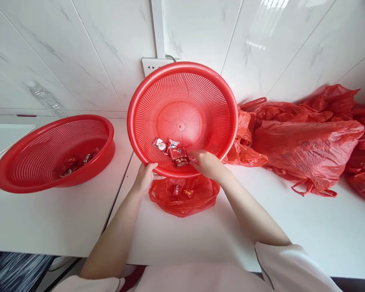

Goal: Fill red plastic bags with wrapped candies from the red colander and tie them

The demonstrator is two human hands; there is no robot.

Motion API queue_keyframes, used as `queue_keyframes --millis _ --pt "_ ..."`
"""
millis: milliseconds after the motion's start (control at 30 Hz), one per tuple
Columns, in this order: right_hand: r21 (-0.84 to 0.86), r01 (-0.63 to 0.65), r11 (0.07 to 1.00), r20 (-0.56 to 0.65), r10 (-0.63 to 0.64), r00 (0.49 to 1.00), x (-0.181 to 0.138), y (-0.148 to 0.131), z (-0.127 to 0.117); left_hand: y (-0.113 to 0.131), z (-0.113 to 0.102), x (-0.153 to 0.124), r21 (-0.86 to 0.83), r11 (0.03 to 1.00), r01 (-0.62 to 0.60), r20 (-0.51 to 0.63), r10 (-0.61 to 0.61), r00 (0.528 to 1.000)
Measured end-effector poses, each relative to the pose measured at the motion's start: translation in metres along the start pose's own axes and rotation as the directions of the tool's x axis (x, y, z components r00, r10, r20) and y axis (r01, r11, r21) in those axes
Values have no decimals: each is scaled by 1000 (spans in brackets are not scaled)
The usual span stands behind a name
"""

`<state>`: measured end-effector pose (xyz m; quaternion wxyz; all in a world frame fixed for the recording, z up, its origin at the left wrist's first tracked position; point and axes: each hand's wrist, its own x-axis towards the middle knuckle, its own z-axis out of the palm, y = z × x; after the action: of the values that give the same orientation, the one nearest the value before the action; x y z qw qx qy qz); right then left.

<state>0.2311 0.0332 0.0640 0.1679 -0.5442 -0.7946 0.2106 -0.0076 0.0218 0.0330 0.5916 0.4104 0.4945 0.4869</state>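
Observation:
A round red mesh basket (182, 77) is tilted up toward me above the white counter. My left hand (146, 176) grips its lower rim from below. My right hand (207, 164) reaches over the rim into the basket, fingers bent beside a few wrapped candies (174, 151) lying at the basket's low edge. Whether those fingers hold a candy I cannot tell. Just under the basket sits a small open red plastic bag (184, 200) with two or three candies (182, 191) inside.
A second red mesh basket (53, 154) with a few candies stands tilted at the left. Crumpled red plastic bags (307, 142) pile along the wall at the right. A wall socket (152, 65) is behind the held basket. A white tray edge (3, 136) shows far left.

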Motion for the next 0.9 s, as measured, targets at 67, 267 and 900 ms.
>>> queue_keyframes --millis 67,267,900 --pt "-73 -86 994 11 87 996 5 4 8 0 2 -2 17 1000 1 12 -1 1000" --pt "272 -98 957 -60 119 991 15 25 9 0 1 -2 27 1000 5 -6 -5 1000" --pt "948 -182 261 200 -44 979 6 27 -17 1 -3 2 3 1000 -15 -16 15 1000"
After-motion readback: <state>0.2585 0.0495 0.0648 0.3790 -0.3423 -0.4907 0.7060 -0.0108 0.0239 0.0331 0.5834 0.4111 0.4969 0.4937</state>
